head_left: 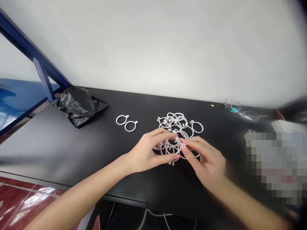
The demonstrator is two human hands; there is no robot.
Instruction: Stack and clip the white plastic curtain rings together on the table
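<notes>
A pile of white plastic rings (180,123) lies on the black table (72,150), just beyond both hands. My left hand (148,151) and my right hand (203,158) meet over the near edge of the pile, fingers pinched together on one white ring (173,147) held between them. Two separate white rings (126,122) lie side by side to the left of the pile, apart from it.
A crumpled black plastic bag (78,105) lies at the table's back left. A pair of clear glasses (241,110) sits at the back right by the white wall. A blue metal frame (35,60) stands at the left. Cables hang below the table's front edge.
</notes>
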